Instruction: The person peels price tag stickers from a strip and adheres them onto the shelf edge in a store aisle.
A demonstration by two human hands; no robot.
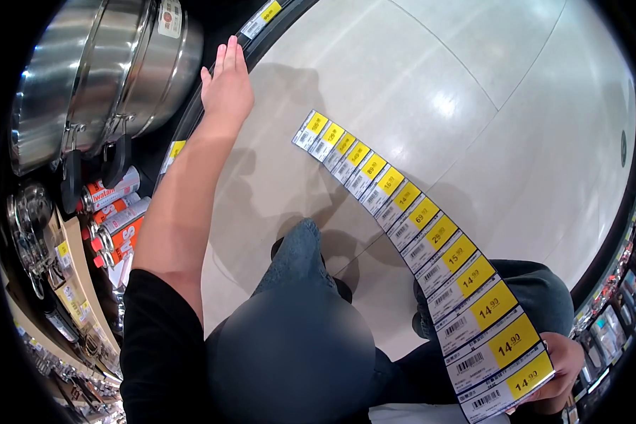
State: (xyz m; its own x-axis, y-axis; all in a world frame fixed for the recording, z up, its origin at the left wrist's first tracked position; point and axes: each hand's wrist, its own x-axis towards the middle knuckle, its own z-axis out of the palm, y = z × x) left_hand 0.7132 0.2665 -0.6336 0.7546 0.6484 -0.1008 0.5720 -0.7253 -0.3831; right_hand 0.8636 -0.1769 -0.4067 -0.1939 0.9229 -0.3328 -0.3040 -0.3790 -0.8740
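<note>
My left hand (227, 86) is stretched out along the dark shelf edge (194, 113), its fingers straight and holding nothing. Just beyond the fingertips, a yellow-and-white price tag (260, 20) sits in the edge. At the lower right, my right hand (564, 364) grips the near end of a long strip of price labels (431, 247). The strip curves away over the floor, and each label carries a yellow price panel and a barcode. Part of the right hand is hidden behind the strip. White paper (438, 415) lies under its near end.
Large steel pots (113, 71) with dark handles stand on the shelf at left. Below them are orange-and-white gas canisters (120, 219) and hanging metal utensils (32, 226). Pale floor tiles (431, 71) lie ahead. Another stocked shelf (611, 332) runs along the right.
</note>
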